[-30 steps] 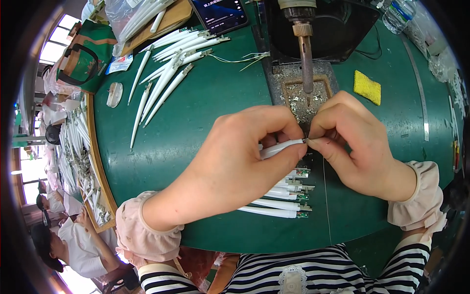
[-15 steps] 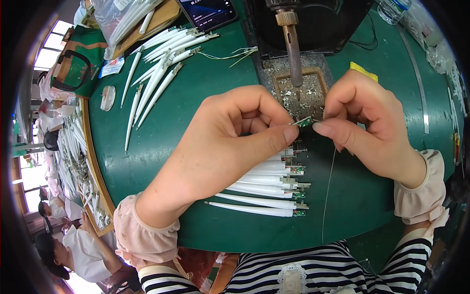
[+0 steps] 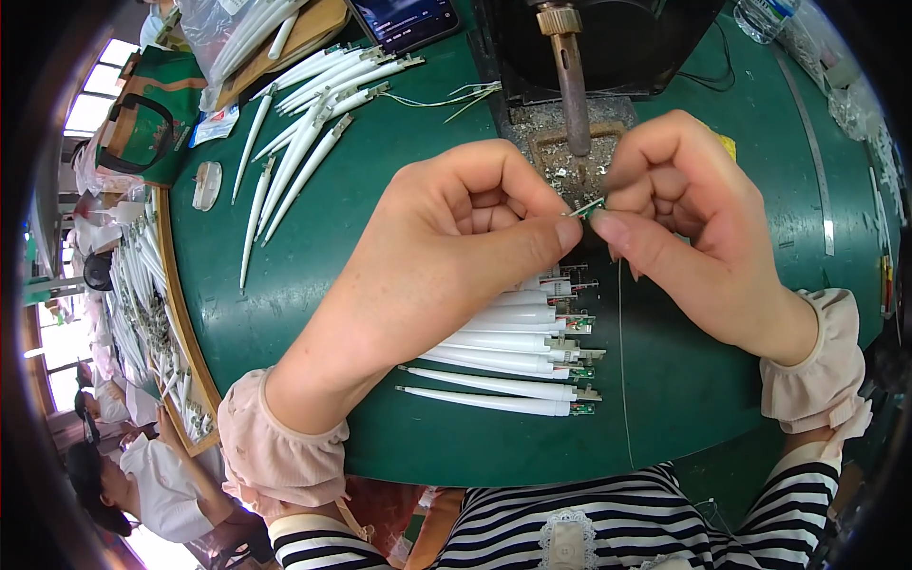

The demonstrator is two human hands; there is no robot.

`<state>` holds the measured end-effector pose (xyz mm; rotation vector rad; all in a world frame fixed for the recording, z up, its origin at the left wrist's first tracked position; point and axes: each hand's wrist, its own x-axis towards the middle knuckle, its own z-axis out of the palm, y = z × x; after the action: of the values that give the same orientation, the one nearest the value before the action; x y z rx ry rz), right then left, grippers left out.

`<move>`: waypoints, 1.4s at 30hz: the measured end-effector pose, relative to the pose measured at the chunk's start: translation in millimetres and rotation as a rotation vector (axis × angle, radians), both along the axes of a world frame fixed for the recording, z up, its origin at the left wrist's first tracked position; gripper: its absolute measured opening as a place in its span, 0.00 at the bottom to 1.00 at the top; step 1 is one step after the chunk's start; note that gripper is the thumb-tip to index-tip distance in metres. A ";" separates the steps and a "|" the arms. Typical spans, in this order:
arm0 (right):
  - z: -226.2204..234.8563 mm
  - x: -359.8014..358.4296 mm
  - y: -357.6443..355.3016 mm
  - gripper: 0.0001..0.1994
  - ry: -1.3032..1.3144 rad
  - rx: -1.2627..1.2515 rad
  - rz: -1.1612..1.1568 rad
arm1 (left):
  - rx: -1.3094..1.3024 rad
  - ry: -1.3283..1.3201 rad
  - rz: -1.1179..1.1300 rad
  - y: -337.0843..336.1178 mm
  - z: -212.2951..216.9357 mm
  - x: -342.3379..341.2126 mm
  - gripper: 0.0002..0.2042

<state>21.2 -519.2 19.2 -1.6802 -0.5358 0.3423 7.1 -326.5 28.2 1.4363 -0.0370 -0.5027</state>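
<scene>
A small green circuit board (image 3: 591,206) with a metal edge is pinched between the thumb and forefinger of my left hand (image 3: 456,237). My right hand (image 3: 698,233) is closed at the board's right end, thumb tip against or very near it. A thin wire (image 3: 623,361) hangs from the right fingers down toward the table's near edge. Whether the board is joined to anything behind my left hand is hidden. Below my hands lies a row of white tapered sticks (image 3: 494,406), small green boards and metal ends pointing right.
A soldering iron (image 3: 570,90) hangs point down over a solder-littered tray (image 3: 541,119), just beyond my fingers. More white sticks (image 3: 302,161) and a phone (image 3: 404,21) lie at the far left. A metal ruler (image 3: 807,142) is at right. Other people sit left.
My right hand has moved left and slightly up, closing the gap to the circuit board. My left hand has risen a little with the board, which now shows more edge-on.
</scene>
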 end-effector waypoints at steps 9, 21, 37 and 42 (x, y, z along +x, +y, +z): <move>0.3 1.4 0.6 0.09 -0.135 -0.125 0.016 | -0.011 -0.016 -0.029 1.1 -2.5 -0.8 0.03; -7.4 5.0 0.2 0.05 -0.143 0.028 -0.006 | 0.042 0.004 0.042 3.1 2.3 2.1 0.04; -7.1 5.4 1.7 0.05 -0.207 0.055 -0.023 | 0.027 0.006 0.036 2.4 5.0 2.6 0.05; -7.0 1.8 3.2 0.06 -0.171 0.100 -0.065 | -0.125 0.139 0.017 5.8 3.2 3.8 0.05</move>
<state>23.0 -515.9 12.2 -1.6342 -0.6134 0.1233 11.0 -320.8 31.3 1.2756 0.0546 -0.5754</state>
